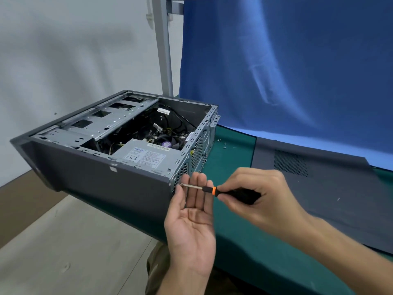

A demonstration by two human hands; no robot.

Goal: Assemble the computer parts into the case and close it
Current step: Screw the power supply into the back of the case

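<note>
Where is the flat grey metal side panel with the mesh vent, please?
The grey side panel lies flat on the green mat at the head view's right, beside the open grey computer case, beyond the right hand.

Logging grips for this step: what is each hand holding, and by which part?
Right hand grips the screwdriver by its black handle; left hand is open, holding nothing.

The computer case (pixel 102 177) has a smooth, matt dark-grey skin. Its drive cage (pixel 110 122) is bare silvery sheet metal, and the power supply (pixel 148 155) is dull grey metal with a paper label. The screwdriver (pixel 214 190) has a shiny steel shaft and a black plastic handle with an orange collar. The side panel (pixel 329 199) is matt grey and partly perforated. The mat (pixel 234 241) is matt green, the backdrop (pixel 297 71) blue cloth, softly creased
</note>
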